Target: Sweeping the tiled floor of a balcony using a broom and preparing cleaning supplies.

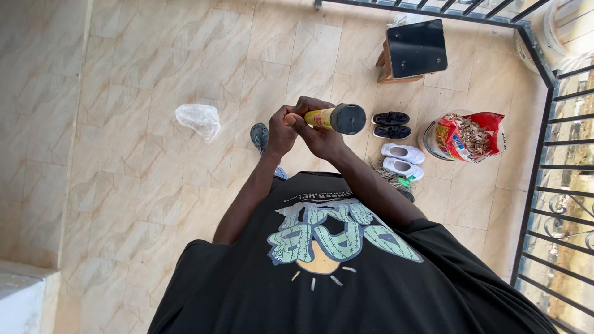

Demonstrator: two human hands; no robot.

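Yellow can [334, 117] with dark cap, chest-high above white shoes [402, 159]. Right hand [318, 133] wraps body firmly; left hand [281, 131] closed at far end, fingers partly hidden. Probably light, rigid, smooth metal; grip mid-body.

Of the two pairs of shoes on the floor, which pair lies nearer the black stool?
The black pair of shoes. It lies just below the black stool, while the white pair of shoes sits farther from it, toward the person.
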